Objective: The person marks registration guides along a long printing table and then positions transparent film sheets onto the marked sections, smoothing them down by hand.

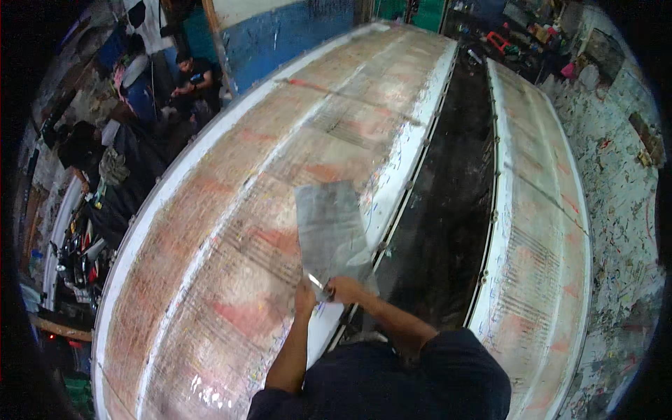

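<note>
Item: grey sheet, one, roughly rectangular, lying or hovering above the left table near its inner edge; contact with the surface cannot be told.

Left hand: fingers closing on the sheet's lower left corner, probably steadying it.

Right hand: fingers curling around one end of a shiny metal piece at the sheet's near edge; its exact kind cannot be told. Both hands are keeping close together, likely so that one is bracing the sheet where the other is bearing on it.

Tables: two, long, stained, white-bordered, running side by side with a dark aisle between, presumably giving the person standing room along both.

Containers: a blue drum, standing at far left beside a seated co-worker; its contents are not showing.

Sundries: a black cover hanging or lying in folds, left; a red article sitting amid clutter at the far end, too small to identify.
</note>
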